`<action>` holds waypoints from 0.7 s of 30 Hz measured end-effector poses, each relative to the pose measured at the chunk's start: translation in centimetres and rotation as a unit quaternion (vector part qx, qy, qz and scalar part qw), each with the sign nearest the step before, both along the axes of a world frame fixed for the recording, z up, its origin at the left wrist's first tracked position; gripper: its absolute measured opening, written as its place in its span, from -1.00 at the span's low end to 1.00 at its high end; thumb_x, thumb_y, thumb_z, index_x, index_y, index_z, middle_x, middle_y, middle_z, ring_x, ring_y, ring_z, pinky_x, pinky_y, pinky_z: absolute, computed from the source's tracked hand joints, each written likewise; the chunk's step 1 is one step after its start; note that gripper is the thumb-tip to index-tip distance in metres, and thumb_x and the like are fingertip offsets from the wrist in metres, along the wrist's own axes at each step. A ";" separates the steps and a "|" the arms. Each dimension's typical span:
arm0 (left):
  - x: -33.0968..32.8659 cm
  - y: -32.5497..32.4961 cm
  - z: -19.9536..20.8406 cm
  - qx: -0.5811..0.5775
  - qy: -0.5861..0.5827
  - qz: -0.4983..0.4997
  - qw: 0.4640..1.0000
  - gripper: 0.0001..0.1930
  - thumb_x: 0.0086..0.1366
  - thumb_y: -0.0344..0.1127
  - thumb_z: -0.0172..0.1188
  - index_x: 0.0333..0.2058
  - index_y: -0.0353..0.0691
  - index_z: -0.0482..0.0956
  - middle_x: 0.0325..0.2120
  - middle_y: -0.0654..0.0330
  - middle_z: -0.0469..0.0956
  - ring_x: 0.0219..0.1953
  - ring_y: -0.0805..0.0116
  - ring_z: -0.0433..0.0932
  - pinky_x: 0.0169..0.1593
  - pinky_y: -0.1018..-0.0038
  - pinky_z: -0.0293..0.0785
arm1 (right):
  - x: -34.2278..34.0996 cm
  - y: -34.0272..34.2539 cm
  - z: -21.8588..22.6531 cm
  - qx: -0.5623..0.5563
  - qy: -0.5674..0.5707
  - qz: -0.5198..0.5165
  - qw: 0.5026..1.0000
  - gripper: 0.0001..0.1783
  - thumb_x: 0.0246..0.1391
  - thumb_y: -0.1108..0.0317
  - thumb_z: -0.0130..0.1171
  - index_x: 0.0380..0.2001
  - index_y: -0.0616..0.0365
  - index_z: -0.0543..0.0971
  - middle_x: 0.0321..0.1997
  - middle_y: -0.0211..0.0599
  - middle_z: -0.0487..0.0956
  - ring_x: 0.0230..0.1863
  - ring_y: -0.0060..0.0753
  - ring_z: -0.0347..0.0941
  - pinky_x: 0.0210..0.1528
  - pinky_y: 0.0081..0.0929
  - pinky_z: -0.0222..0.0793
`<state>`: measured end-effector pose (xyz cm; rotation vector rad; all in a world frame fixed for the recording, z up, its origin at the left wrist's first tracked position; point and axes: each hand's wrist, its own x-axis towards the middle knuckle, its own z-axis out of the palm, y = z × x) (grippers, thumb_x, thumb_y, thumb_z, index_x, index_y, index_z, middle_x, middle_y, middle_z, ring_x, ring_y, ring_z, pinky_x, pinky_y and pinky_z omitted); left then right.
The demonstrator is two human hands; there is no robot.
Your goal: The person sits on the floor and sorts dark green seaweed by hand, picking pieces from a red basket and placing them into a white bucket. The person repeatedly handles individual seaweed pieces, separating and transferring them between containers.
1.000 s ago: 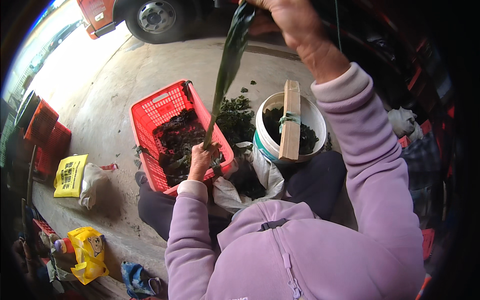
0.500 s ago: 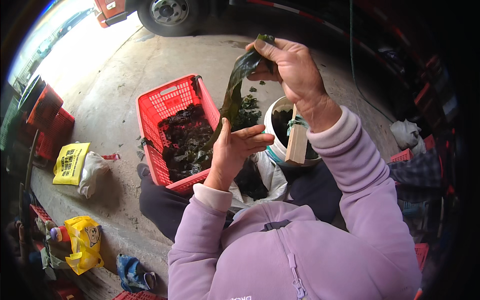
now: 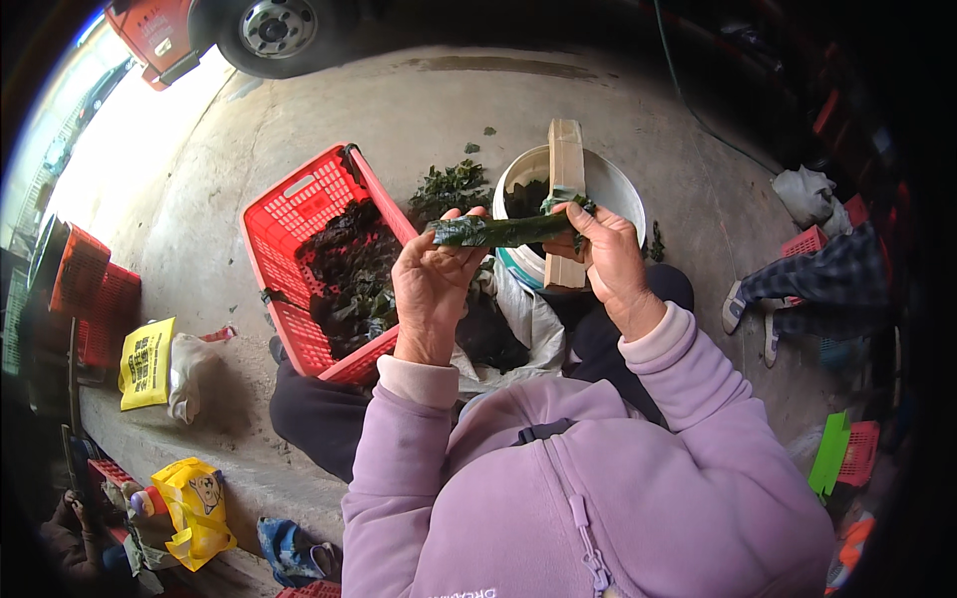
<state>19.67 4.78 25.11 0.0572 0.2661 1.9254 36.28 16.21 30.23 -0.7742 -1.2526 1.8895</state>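
A dark green strip of kelp [image 3: 498, 232] is stretched nearly level between my two hands, in front of the white bucket. My left hand [image 3: 431, 289], palm turned up, grips its left end. The other end is pinched between thumb and fingers of my right hand [image 3: 610, 257], just right of the wooden plank. That plank [image 3: 566, 159] lies across the rim of the white bucket [image 3: 620, 184], with dark kelp inside. To the left stands a red plastic crate [image 3: 282, 317] holding a heap of dark wet kelp [image 3: 349, 269].
Green scraps [image 3: 449, 189] lie on the floor beyond my hands. A white sack [image 3: 538, 344] with dark contents sits between my legs. Yellow bags [image 3: 150, 364] are at left, a truck wheel [image 3: 279, 30] far ahead. Another person's legs [image 3: 817, 284] show at right.
Both hands have come closer to level; the right one has dropped from high up, toward me. The kelp has gone from hanging steeply to lying across.
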 end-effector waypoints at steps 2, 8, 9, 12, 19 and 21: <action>0.1 0.1 -0.2 -0.066 0.040 -0.011 0.997 -0.71 0.31 -0.30 -0.13 -0.10 -0.40 0.36 -0.08 -0.22 0.44 0.04 -0.02 0.40 0.19 0.09 0.21 | 0.7 -0.5 -1.5 -0.036 -0.026 -0.003 0.999 -0.79 0.13 0.29 0.09 -0.33 0.23 0.56 -0.41 -0.34 0.57 -0.44 -0.47 0.55 -0.37 -0.53 0.52; 2.2 0.2 1.8 -0.165 0.307 -0.099 0.932 -0.86 0.22 -0.35 0.08 -0.44 -0.31 0.46 -0.64 0.26 0.45 -0.60 0.50 0.39 -0.39 0.58 0.36 | -0.2 0.2 -2.0 0.196 0.006 0.039 0.980 -0.74 0.10 0.30 0.13 -0.25 0.27 0.60 -0.21 -0.36 0.59 -0.21 -0.56 0.47 -0.08 -0.62 0.34; 2.6 0.0 2.4 -0.190 0.400 -0.121 0.888 -0.87 0.17 -0.37 0.12 -0.48 -0.30 0.45 -0.67 0.28 0.45 -0.62 0.54 0.37 -0.43 0.62 0.31 | -0.5 0.3 -1.8 0.222 0.026 0.084 0.971 -0.75 0.09 0.31 0.12 -0.28 0.28 0.59 -0.11 -0.26 0.55 -0.10 -0.48 0.44 0.01 -0.55 0.30; 2.9 -0.3 4.4 -0.214 0.538 -0.142 0.803 -0.91 0.06 -0.41 0.13 -0.57 -0.24 0.46 -0.73 0.33 0.43 -0.67 0.62 0.34 -0.57 0.68 0.19 | -2.7 0.3 -2.0 0.261 0.079 0.202 0.941 -0.76 0.07 0.30 0.13 -0.30 0.26 0.60 0.03 -0.08 0.48 0.08 -0.33 0.37 0.11 -0.43 0.25; 2.4 -1.4 4.4 -0.301 0.522 -0.144 0.785 -0.97 0.01 -0.46 0.12 -0.55 -0.25 0.51 -0.74 0.32 0.43 -0.72 0.65 0.33 -0.64 0.70 0.14 | -4.0 -1.9 -5.1 0.037 0.041 0.204 0.978 -0.73 0.11 0.23 0.13 -0.27 0.22 0.61 -0.36 -0.45 0.60 -0.30 -0.70 0.42 -0.14 -0.67 0.32; 2.4 -1.8 3.6 -0.314 0.498 -0.142 0.796 -0.96 0.01 -0.46 0.11 -0.57 -0.27 0.50 -0.73 0.30 0.44 -0.71 0.64 0.34 -0.65 0.69 0.14 | -3.5 -1.9 -5.8 0.049 0.016 0.197 0.979 -0.73 0.10 0.23 0.13 -0.29 0.22 0.62 -0.37 -0.45 0.60 -0.30 -0.71 0.41 -0.13 -0.66 0.32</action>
